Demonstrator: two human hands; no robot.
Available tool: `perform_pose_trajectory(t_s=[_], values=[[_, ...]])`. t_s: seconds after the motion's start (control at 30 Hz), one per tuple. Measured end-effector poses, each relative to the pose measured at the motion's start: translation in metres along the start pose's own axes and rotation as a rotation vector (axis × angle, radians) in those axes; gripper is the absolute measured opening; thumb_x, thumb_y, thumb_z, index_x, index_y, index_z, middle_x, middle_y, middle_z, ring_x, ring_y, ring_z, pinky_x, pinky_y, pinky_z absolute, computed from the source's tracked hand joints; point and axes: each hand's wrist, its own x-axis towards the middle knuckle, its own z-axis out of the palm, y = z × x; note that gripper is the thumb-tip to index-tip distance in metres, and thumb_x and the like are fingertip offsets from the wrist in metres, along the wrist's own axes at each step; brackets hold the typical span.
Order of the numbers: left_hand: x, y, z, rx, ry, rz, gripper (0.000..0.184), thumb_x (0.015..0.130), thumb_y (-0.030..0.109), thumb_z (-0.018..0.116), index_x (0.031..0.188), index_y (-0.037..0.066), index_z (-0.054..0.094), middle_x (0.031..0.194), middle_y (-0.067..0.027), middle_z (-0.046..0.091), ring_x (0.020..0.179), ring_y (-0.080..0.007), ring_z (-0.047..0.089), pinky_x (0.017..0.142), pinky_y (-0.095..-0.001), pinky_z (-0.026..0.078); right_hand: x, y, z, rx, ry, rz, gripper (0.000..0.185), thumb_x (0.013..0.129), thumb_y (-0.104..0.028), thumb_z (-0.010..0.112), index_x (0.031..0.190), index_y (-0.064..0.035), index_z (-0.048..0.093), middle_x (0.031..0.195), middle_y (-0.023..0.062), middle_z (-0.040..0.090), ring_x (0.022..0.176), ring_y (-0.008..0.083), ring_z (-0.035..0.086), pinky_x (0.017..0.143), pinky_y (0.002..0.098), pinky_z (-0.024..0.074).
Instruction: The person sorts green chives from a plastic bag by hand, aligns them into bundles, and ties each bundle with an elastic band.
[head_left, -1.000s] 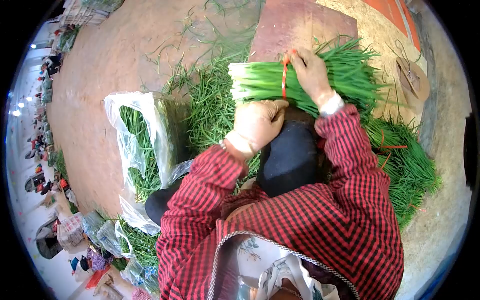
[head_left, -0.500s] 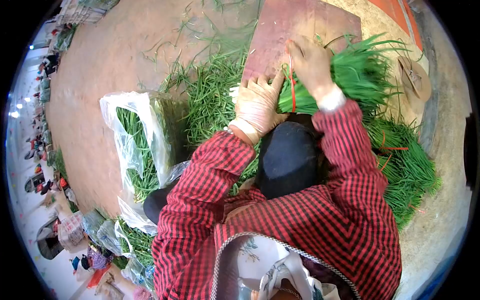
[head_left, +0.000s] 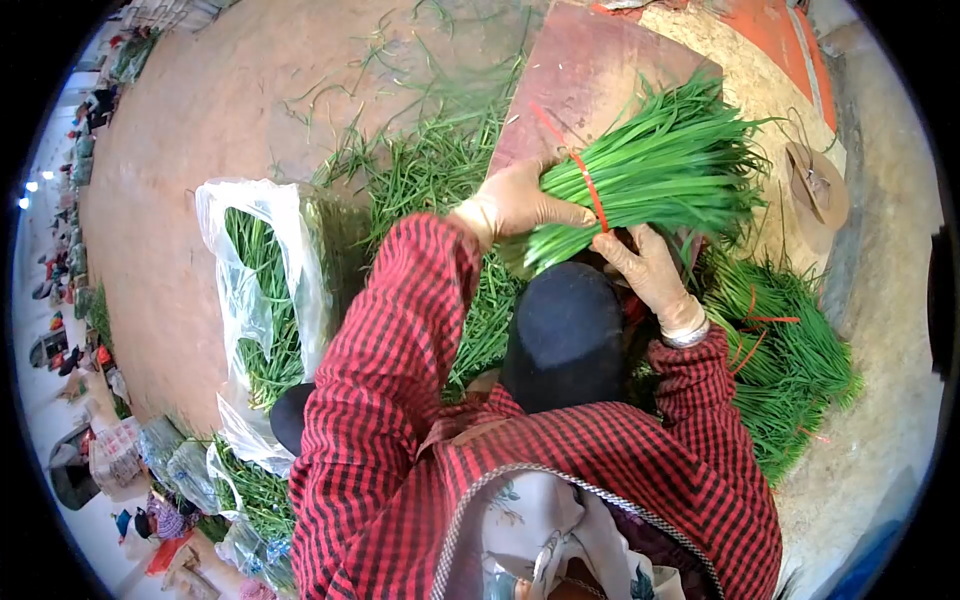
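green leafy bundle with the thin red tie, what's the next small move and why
Probably bring the gloved right hand round to the tie's loose end and tuck it in. That end sticks out past the far side of the green leafy bundle, the thin red tie already crosses the stalks, and the gloved left hand steadies them.
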Motion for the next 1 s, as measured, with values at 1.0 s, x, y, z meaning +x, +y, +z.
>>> perform_pose_trajectory(t_s=[1.0], values=[[-0.035,0.006,0.012,1.122,0.45,-0.122,0.081,0.055,0.053,0.08,0.112,0.003,0.054,0.101,-0.0156,0.061,0.097,-0.0333,0.061,0.094,-0.0465,0.041,0.007,-0.003,0.045,0.127,0.05,-0.16,0.023,0.09,-0.009,0.061,0.11,0.0011,0.061,0.086,0.0115,0.068,0.083,0.0123,0.067,0.07,0.0262,0.0509]])
